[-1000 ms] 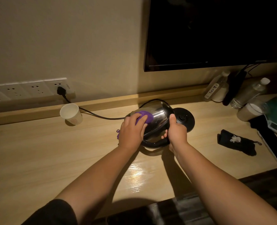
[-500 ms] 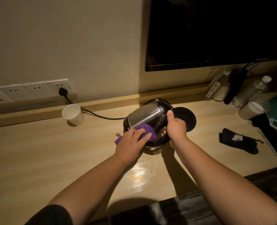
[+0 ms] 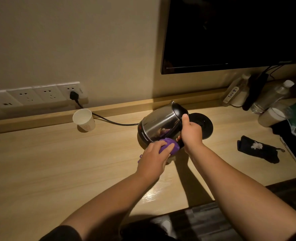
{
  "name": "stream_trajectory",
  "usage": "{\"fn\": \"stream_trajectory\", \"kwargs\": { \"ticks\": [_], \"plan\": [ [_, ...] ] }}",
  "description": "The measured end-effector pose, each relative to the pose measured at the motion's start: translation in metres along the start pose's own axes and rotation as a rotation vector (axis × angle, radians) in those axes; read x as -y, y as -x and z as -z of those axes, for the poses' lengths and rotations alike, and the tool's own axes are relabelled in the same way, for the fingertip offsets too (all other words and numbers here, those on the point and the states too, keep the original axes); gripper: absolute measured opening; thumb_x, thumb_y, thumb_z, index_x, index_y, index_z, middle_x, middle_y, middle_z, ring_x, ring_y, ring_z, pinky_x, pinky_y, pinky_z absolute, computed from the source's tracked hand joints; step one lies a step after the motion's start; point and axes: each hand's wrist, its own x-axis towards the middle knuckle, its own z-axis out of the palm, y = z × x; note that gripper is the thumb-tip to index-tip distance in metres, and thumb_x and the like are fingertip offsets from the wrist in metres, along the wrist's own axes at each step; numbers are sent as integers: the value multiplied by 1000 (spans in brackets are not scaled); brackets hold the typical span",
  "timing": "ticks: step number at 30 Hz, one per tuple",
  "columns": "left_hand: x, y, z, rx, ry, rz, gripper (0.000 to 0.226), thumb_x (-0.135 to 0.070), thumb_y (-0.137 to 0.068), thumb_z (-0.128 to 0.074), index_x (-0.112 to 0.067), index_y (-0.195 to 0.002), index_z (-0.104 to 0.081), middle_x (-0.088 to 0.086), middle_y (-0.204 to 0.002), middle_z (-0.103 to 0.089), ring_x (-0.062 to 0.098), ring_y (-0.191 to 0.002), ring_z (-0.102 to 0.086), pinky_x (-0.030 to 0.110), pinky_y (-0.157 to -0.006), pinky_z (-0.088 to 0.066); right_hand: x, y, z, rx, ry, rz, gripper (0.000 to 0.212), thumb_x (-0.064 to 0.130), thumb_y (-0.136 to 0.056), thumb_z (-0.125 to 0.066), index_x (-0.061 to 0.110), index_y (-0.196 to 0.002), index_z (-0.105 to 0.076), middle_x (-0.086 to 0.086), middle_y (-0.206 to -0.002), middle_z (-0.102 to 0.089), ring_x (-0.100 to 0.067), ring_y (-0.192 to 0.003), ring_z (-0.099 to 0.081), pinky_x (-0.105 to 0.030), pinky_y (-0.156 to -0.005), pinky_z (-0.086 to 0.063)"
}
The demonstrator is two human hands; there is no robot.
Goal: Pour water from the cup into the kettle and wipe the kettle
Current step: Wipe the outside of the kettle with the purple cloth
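Note:
A steel kettle (image 3: pixel 158 122) with a black lid and base is tipped over to the left above the wooden desk (image 3: pixel 57 164). My right hand (image 3: pixel 190 131) grips its black handle on the near right side. My left hand (image 3: pixel 154 153) presses a purple cloth (image 3: pixel 169 146) against the kettle's lower near side. A white paper cup (image 3: pixel 84 120) stands upright at the back left, apart from both hands.
The round black kettle base (image 3: pixel 202 124) lies just right of the kettle, its cord (image 3: pixel 109 120) running to a wall socket (image 3: pixel 73 94). Bottles (image 3: pixel 272 98) and a black pouch (image 3: pixel 258 150) crowd the right side. A dark screen (image 3: pixel 230 32) hangs above.
My left hand slid the purple cloth from the kettle's upper side down to its lower near side. The kettle tilted further, its lid end rising to the right.

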Motion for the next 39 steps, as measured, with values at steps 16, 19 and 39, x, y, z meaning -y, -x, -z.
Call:
{"fn": "stream_trajectory", "kwargs": {
  "ticks": [16, 19, 39],
  "plan": [
    [97, 38, 9, 280, -444, 328, 58, -15, -77, -70, -22, -130, -49, 5, -131, -46, 26, -111, -46, 37, -90, -44, -1, 8, 6, 69, -86, -96, 51, 57, -95, -47, 13, -74, -58, 1, -49, -52, -15, -47, -54, -39, -63, -53],
    [108, 36, 21, 60, -189, 432, 35, -22, -92, -58, -22, -127, -54, 2, -124, -49, 17, -103, -47, 27, -81, -43, -6, 9, 8, 56, -39, -53, 52, 58, -95, -46, 13, -71, -59, 1, -53, -55, -16, -54, -58, -36, -60, -51],
    [103, -76, 46, 235, -215, 447, 34, -20, -94, -57, -25, -127, -56, 3, -119, -49, 23, -101, -49, 37, -83, -53, -18, 7, 20, 159, 152, 207, 59, 64, -89, -50, 19, -123, -66, -3, -105, -71, -29, -104, -65, -53, -91, -55]
  ]
}}
